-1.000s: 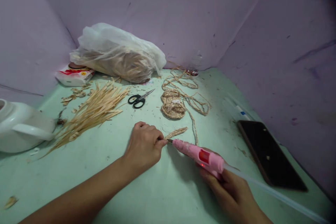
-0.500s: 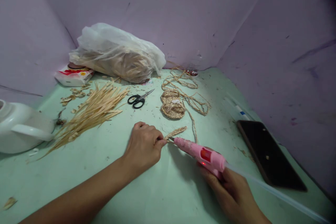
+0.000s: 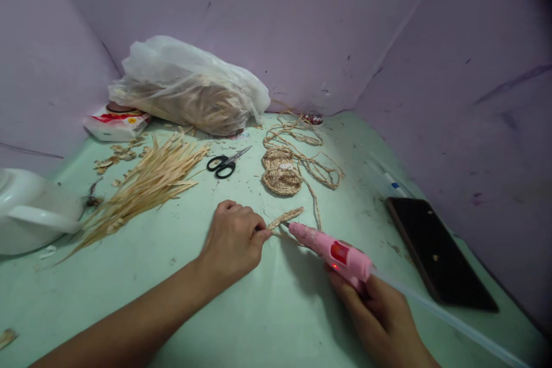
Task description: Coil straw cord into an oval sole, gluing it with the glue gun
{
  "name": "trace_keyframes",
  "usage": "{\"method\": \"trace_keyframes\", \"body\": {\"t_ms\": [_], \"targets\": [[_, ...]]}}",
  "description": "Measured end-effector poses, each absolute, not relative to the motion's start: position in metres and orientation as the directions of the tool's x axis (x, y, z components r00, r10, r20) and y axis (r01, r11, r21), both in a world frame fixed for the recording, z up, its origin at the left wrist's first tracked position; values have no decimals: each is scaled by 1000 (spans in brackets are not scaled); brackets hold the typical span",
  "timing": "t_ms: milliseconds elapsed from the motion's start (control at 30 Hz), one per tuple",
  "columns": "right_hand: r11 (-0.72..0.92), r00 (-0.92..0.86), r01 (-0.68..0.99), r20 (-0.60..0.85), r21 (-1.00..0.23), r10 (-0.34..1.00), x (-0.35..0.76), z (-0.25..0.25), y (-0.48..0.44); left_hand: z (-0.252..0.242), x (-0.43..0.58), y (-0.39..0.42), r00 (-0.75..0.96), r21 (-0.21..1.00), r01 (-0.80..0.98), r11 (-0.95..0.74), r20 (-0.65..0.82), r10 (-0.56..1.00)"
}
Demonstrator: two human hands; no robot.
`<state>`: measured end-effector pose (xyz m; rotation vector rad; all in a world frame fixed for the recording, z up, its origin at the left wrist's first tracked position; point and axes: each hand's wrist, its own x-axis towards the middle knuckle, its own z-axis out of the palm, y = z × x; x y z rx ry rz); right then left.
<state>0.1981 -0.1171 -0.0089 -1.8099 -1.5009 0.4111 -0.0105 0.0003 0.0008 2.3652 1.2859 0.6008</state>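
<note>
My left hand (image 3: 235, 240) rests on the green table, fingers closed in a pinch on the near end of a short braided straw strip (image 3: 285, 217). A pink hot glue gun (image 3: 330, 250) sits in my right hand (image 3: 379, 316), fingers wrapped round its grip. Its nozzle points left and touches the table right beside the strip. A clear glue stick (image 3: 448, 322) trails out of the back of the gun. Beyond the strip lies a coiled braided straw piece (image 3: 281, 171) with loose braid (image 3: 317, 167) looping around it.
Black scissors (image 3: 223, 164) lie left of the coil. A pile of straw strips (image 3: 149, 181) spreads further left, near a white jug (image 3: 30, 213). A plastic bag of straw (image 3: 194, 89) and a small box (image 3: 115, 122) sit at the back. A dark phone (image 3: 435, 253) lies right.
The glue gun's nozzle has slid a little to the right along the strip, away from my left fingertips. My left hand has stayed pinched on the strip's end.
</note>
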Motion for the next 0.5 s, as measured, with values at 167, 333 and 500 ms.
{"method": "trace_keyframes", "body": {"t_ms": [167, 333, 500], "targets": [[-33, 218, 710, 175, -703, 960, 203, -16, -118, 0, -11, 0, 492, 517, 685, -514, 193, 849], [-30, 244, 676, 186, -736, 952, 202, -16, -118, 0, -11, 0, 491, 516, 687, -512, 189, 850], [-32, 258, 677, 196, -735, 946, 203, -15, -116, 0, -10, 1, 490, 517, 690, -507, 183, 852]]}}
